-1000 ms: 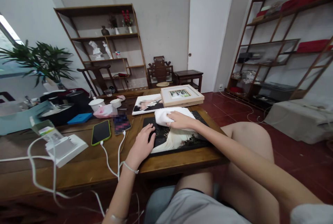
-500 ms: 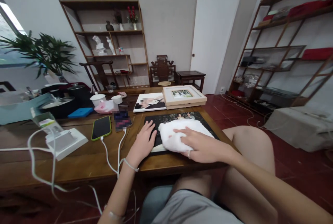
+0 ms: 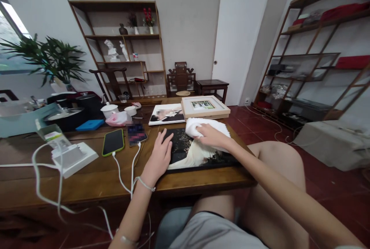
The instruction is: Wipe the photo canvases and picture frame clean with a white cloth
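A dark photo panel (image 3: 179,145) with a pale dress in its picture lies flat at the table's near right corner. My right hand (image 3: 212,136) is closed on a white cloth (image 3: 218,125), which covers the panel's far edge and hides the upper part of the picture. Along the panel's left edge rests my left hand (image 3: 160,154), its fingers stretched out and a little spread, holding nothing. Just behind the panel are a white-edged photo print (image 3: 167,114) and a pale wooden picture frame (image 3: 221,112).
Left of the panel, two phones (image 3: 113,142) lie on the wooden table (image 3: 115,183) with white charging cables attached. A white box (image 3: 81,158), a blue case (image 3: 89,125), a pink plastic bag (image 3: 117,118) and a white cup (image 3: 109,109) stand farther left.
My right hand has pushed the cloth away from me to the panel's far edge, uncovering the pale dress. My left hand has stayed at the left edge, shifting only slightly.
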`<action>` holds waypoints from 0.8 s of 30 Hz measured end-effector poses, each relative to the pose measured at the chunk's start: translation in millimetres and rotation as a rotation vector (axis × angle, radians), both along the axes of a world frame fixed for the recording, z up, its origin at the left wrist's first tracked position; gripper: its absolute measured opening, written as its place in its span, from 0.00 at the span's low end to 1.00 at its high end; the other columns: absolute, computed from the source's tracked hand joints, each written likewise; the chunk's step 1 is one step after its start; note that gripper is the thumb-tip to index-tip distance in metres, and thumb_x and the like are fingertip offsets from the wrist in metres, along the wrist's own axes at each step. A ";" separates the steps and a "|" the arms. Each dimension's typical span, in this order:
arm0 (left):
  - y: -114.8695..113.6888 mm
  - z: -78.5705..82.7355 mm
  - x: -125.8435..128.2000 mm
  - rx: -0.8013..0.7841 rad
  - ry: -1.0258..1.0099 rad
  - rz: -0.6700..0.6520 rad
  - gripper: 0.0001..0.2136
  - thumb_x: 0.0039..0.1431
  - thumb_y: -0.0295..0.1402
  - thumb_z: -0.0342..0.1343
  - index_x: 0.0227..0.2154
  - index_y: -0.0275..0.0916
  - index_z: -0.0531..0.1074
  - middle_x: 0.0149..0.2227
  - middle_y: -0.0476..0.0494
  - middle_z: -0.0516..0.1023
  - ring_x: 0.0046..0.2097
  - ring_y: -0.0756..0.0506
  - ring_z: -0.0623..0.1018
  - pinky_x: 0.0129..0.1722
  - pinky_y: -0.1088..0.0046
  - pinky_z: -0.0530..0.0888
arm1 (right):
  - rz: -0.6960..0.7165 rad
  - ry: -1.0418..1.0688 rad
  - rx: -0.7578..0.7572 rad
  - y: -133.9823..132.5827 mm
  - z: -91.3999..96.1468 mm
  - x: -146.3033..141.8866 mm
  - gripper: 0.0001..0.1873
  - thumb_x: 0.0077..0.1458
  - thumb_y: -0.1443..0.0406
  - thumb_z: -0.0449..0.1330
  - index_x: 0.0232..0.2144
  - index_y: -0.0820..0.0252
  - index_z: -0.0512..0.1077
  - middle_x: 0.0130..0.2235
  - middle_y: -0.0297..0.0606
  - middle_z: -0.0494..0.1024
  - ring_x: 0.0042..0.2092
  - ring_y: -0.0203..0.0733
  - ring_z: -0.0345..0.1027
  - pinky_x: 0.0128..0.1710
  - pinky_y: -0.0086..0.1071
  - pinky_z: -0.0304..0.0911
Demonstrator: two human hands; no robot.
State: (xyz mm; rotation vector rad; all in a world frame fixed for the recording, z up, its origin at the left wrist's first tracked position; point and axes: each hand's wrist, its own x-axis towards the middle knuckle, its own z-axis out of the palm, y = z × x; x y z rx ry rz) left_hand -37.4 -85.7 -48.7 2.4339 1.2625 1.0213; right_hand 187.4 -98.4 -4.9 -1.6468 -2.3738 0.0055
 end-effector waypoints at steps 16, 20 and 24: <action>-4.6 5.5 0.7 -0.041 0.048 -0.048 0.22 0.63 0.38 0.39 0.54 0.30 0.64 0.60 0.36 0.61 0.62 0.43 0.60 0.61 0.61 0.56 | 0.233 0.146 -0.180 -61.1 1.7 10.3 0.14 0.57 0.60 0.51 0.42 0.60 0.70 0.52 0.45 0.70 0.55 0.51 0.58 0.54 0.42 0.51; -1.6 1.5 0.3 -0.062 0.131 -0.058 0.19 0.62 0.36 0.41 0.51 0.34 0.68 0.57 0.38 0.67 0.61 0.43 0.62 0.59 0.59 0.60 | 0.044 0.163 -0.140 -31.0 5.4 21.1 0.13 0.57 0.61 0.50 0.36 0.63 0.71 0.42 0.46 0.74 0.44 0.50 0.65 0.46 0.40 0.58; -0.1 -0.6 -0.1 -0.042 0.143 -0.051 0.18 0.62 0.35 0.41 0.48 0.35 0.70 0.55 0.40 0.69 0.60 0.43 0.63 0.58 0.57 0.61 | 0.033 0.207 -0.159 10.5 18.9 -0.4 0.15 0.56 0.59 0.50 0.39 0.63 0.70 0.47 0.45 0.73 0.46 0.50 0.66 0.45 0.37 0.58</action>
